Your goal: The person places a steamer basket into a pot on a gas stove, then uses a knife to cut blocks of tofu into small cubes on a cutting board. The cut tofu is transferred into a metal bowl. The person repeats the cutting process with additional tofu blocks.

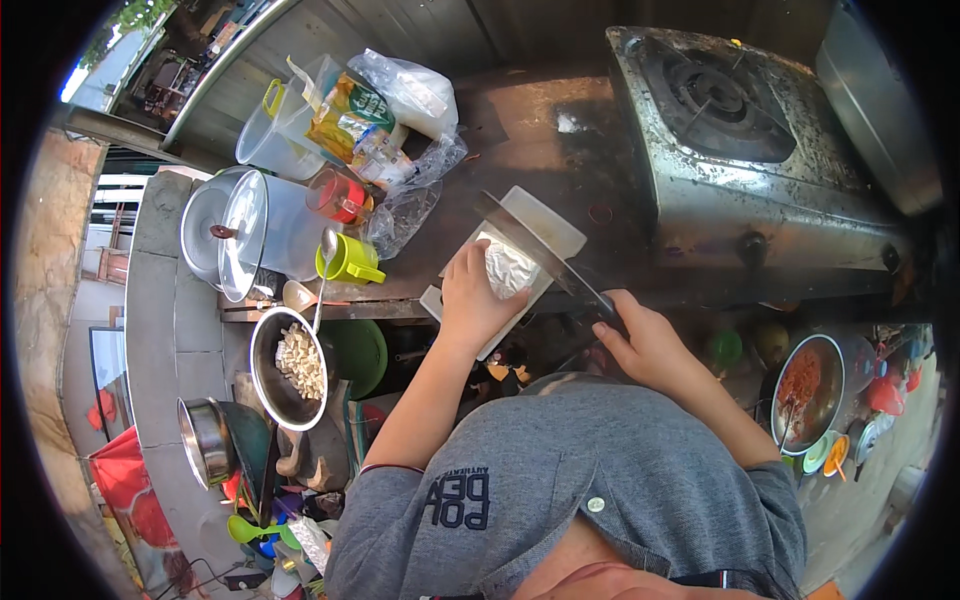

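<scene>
My left hand (pixel 481 304) rests around a shiny silver, foil-like block (pixel 508 268) on a pale cutting board (pixel 541 217). By its dark handle, my right hand (pixel 637 337) grips a kitchen knife (pixel 544 251), whose broad blade lies slantwise over the board along the block's right side. Whether the edge touches the block I cannot tell. The board sits at the counter's front edge, partly covered by the hand and blade. To the left, a metal bowl (pixel 262 375) holds small pale cubes (pixel 300 364).
A two-burner gas stove (pixel 750 202) stands at the right. Left are a green mug (pixel 352 259), a red cup (pixel 334 196), a glass lid (pixel 244 236), plastic containers and bags. A pan of reddish food (pixel 802 382) is at the lower right.
</scene>
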The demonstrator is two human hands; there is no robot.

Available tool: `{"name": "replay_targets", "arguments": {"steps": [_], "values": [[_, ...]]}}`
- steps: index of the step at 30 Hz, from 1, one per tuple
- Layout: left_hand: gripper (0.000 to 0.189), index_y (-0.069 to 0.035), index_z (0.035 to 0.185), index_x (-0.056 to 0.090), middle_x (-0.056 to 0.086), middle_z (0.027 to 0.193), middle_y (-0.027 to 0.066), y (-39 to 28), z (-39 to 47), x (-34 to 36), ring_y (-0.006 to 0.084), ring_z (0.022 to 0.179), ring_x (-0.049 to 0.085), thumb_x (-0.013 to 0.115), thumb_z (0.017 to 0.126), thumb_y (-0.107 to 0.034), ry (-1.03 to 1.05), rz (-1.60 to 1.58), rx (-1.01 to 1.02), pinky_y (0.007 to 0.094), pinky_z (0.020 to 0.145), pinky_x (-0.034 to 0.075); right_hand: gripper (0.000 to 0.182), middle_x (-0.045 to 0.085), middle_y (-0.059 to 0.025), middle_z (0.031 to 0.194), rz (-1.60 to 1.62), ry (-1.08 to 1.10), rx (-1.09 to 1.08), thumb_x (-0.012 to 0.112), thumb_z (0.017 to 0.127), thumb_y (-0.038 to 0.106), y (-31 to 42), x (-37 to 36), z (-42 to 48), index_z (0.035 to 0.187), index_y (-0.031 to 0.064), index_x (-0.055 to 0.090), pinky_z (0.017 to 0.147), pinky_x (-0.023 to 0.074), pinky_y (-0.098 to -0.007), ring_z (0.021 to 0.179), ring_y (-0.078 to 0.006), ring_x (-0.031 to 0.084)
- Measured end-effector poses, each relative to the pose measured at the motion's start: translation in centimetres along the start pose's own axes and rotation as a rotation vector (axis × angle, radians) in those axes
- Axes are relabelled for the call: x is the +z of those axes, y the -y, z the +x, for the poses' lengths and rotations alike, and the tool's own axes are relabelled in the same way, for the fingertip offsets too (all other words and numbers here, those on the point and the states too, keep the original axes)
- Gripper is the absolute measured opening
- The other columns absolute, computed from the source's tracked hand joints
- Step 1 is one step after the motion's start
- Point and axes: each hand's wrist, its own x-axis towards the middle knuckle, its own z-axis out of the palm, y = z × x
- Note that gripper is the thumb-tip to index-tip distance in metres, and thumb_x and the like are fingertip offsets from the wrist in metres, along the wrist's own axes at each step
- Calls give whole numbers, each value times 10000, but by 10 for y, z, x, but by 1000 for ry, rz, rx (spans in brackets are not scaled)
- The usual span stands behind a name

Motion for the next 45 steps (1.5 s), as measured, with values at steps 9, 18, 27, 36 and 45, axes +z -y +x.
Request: {"name": "replay_targets", "arguments": {"steps": [9,18,27,36,45], "values": [[599,5,1130,568,521,1197,207,3,-11,18,403,1152,474,814,648,-250,-217,39,200,479,983,398,215,596,-226,894,-361,47,-57,537,914,183,13,8,17,1019,12,461,641,500,-473,745,-400,618],[605,17,1131,589,536,1178,188,-3,-6,11,390,1141,485,819,639,-248,-146,59,176,463,970,413,232,610,-230,846,-427,160,34,545,918,203,20,3,31,994,16,430,625,511,-479,739,-412,630],[616,-9,1163,580,536,1185,168,-2,-6,14,381,1150,479,816,646,-246,-121,79,185,457,970,410,239,619,-233,763,-398,263,56,524,935,220,14,3,47,971,4,426,620,508,-475,701,-409,632],[601,-9,1154,580,540,1204,171,2,-11,16,386,1179,479,813,664,-268,-120,57,146,458,1000,391,259,616,-249,745,-338,203,76,520,942,237,-16,23,83,992,0,431,623,483,-504,703,-434,615],[579,-10,1122,581,538,1199,176,3,-11,17,389,1178,489,816,660,-269,-139,34,129,453,980,415,267,623,-242,781,-246,116,11,548,931,241,-10,9,74,996,7,437,633,463,-511,757,-446,605]]}}
